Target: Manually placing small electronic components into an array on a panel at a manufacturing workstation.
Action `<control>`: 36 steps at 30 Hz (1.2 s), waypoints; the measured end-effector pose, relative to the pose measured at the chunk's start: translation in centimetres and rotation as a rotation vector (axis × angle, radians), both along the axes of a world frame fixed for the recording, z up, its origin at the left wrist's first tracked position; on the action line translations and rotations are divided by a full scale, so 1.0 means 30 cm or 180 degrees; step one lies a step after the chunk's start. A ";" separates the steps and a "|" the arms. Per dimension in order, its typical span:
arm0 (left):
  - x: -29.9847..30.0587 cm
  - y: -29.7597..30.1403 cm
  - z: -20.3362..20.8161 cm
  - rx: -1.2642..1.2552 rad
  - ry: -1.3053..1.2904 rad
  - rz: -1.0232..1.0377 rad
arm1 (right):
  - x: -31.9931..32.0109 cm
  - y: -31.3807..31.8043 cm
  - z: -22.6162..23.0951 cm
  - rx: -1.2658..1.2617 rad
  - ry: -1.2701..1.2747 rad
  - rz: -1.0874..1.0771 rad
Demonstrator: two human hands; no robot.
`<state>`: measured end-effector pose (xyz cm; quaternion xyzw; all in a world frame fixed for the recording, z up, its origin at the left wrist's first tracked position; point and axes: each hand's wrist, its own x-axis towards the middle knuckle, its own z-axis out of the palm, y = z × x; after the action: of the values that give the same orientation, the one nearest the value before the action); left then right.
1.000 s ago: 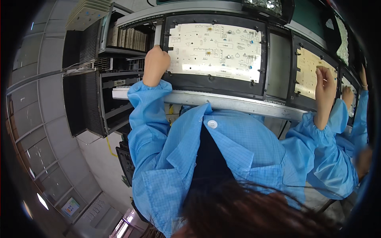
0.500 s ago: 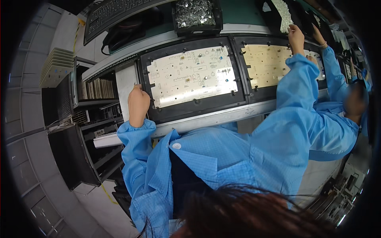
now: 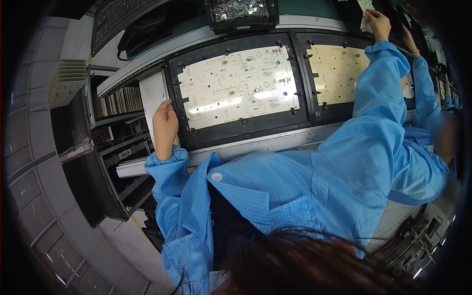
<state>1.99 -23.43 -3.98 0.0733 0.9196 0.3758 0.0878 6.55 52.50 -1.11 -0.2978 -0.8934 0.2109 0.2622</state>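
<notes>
My left hand [image 3: 165, 127] is closed, its fingertips at the left edge of a black carrier frame [image 3: 181, 140]; whether they pinch anything is hidden. In that frame lies a pale printed circuit board [image 3: 216, 78] with a few small yellow, blue and grey components, held by black clips around its rim. My right hand [image 3: 377, 25] reaches far forward, fingers pinched together at a heap of small white parts [image 3: 366, 7] in a dark bin. What it holds is too small to name. Under my right arm, a second board [image 3: 334, 73] sits in the neighbouring frame, partly covered by my sleeve.
A black bin [image 3: 241, 12] of small metallic parts stands behind the first board, beside a keyboard [image 3: 118, 19]. On the left are a rack [image 3: 123, 101] holding upright boards and a stack of boards [image 3: 68, 81]. A co-worker's hand [image 3: 409, 39] works at far right.
My right hand has moved forward and right, so its fingers are now among the white parts. The left hand has shifted slightly left at the frame's edge. The whole view has tilted a little.
</notes>
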 end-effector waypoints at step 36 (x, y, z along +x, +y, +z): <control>0.076 -0.124 -0.093 0.1021 -0.0168 0.0032 | 0.054 -1.535 -0.032 -0.1984 -0.0387 0.1151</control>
<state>4.28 -27.15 -6.79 0.0719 0.8455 0.5201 0.0972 8.16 6.45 -2.06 -0.2127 -0.8384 0.4978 0.0637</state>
